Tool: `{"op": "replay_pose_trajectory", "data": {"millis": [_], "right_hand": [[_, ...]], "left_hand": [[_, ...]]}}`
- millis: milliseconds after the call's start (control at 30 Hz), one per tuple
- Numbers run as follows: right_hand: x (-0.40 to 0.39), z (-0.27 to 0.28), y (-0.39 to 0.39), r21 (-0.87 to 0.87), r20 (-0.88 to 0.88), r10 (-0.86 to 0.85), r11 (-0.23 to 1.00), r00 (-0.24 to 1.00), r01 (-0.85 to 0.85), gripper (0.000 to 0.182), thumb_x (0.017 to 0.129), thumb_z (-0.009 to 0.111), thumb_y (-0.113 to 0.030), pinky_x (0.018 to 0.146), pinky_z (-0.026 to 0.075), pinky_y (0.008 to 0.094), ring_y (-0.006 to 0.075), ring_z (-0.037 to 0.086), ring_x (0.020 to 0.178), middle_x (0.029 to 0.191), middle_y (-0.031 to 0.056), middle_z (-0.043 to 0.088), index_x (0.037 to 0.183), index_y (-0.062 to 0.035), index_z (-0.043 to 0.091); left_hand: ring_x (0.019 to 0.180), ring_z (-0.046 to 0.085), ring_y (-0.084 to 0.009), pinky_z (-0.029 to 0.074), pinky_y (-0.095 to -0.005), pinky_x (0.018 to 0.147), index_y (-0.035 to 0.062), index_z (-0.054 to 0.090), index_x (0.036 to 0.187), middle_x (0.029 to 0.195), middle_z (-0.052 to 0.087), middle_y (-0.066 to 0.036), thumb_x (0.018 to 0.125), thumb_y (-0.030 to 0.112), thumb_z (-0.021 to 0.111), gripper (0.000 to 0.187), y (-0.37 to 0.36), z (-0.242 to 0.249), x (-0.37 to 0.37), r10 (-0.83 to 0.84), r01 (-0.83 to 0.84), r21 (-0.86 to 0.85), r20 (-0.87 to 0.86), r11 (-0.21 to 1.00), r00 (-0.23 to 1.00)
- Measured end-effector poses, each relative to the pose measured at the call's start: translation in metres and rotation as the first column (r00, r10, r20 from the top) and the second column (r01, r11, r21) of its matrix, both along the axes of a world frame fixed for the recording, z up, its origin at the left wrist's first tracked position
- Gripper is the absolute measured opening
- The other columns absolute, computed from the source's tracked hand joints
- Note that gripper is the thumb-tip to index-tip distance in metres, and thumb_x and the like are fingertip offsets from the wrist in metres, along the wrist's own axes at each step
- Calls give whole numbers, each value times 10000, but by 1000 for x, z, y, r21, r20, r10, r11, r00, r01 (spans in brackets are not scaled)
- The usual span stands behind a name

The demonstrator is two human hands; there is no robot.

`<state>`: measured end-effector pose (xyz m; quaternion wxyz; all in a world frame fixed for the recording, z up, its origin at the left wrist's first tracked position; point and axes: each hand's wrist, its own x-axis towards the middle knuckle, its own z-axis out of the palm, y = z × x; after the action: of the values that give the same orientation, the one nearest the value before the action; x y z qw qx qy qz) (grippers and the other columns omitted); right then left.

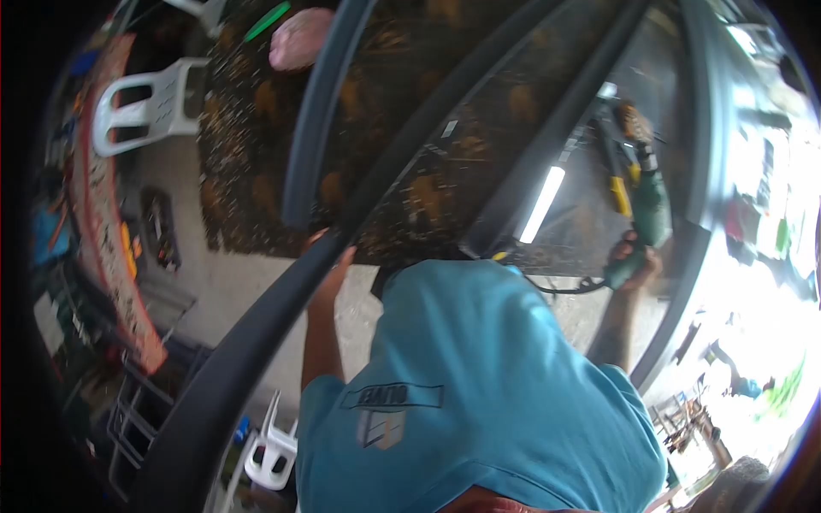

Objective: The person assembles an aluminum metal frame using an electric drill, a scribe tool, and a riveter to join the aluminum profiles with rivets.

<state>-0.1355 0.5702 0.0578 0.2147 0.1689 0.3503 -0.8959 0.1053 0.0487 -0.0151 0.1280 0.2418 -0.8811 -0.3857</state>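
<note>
My left hand (329,261) is wrapped around a long dark metal bar (256,342) that runs from the lower left up to the top right. My right hand (634,256) grips the handle of a green power drill (654,214), which points up toward a second dark bar (556,145). A black cord (556,286) trails from the drill toward my teal shirt (479,385). Both arms reach forward from my body.
A brown mottled surface (256,128) lies under the bars, with a shorter dark bar (312,128) across it. Yellow-handled tools (620,192) lie near the drill, beside a bright white strip (543,205). White plastic chairs stand at the upper left (154,103) and the bottom (274,453).
</note>
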Motion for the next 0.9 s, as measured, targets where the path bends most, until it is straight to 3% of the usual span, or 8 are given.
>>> {"op": "replay_pose_trajectory", "data": {"millis": [133,233,433,567,667,767,833,900], "right_hand": [[37,-55,36,-322,71,-185,926,980,198,491,771,622,-133,762,543,344,218,633,833,1049,139,640,1224,8,497],[57,-81,47,-377,116,-345,852,932,362,498,761,624,-112,773,549,374,249,648,860,1060,163,652,1219,38,499],[60,-101,61,-403,107,-453,794,885,456,508,756,622,-92,786,558,405,270,651,875,1081,175,638,1222,60,488],[42,-111,72,-225,68,-558,799,827,558,550,752,627,-89,781,568,411,281,653,895,1074,174,626,1252,54,449],[33,-119,74,-237,111,-561,787,820,570,544,749,625,-82,783,567,418,292,656,883,1062,179,628,1246,46,443],[23,-118,64,-240,133,-569,776,812,583,518,757,615,-78,775,563,414,296,655,870,1037,173,634,1236,28,451],[22,-117,60,-60,102,-604,790,791,611,486,764,619,-90,762,560,410,291,654,856,1026,167,636,1213,19,470],[19,-119,60,-42,93,-592,801,801,597,436,780,647,-121,744,555,406,287,648,859,1011,151,637,1176,-6,506]], "left_hand": [[971,614,-259,478,-371,889,14,578,1115,1045,626,-137,690,61,801,483,7,-2,-2,-6,6,-43,-3,999,1000],[974,611,-260,478,-375,888,7,571,1124,1044,620,-142,701,66,790,480,11,-1,-1,14,-14,-73,-3,997,1000],[999,602,-260,470,-376,908,3,545,1160,1064,605,-143,717,92,782,510,14,-5,2,41,-41,-106,-8,994,999],[1019,595,-266,451,-378,940,-17,490,1223,1081,602,-140,719,106,786,597,13,-13,4,66,-68,-33,-47,997,997],[1026,593,-263,441,-378,955,-31,459,1252,1095,601,-141,712,106,792,649,12,-14,7,103,-101,54,-38,993,994],[1032,592,-251,441,-370,959,-30,446,1263,1104,603,-140,707,103,796,669,7,-20,9,61,-61,-6,-27,998,998],[1041,586,-247,441,-369,961,-29,411,1299,1116,594,-132,696,90,806,731,7,-24,10,56,-56,8,-16,998,998],[1050,581,-248,443,-376,962,-24,373,1341,1136,581,-127,681,74,817,801,8,-27,10,69,-58,93,-119,994,991]]}}
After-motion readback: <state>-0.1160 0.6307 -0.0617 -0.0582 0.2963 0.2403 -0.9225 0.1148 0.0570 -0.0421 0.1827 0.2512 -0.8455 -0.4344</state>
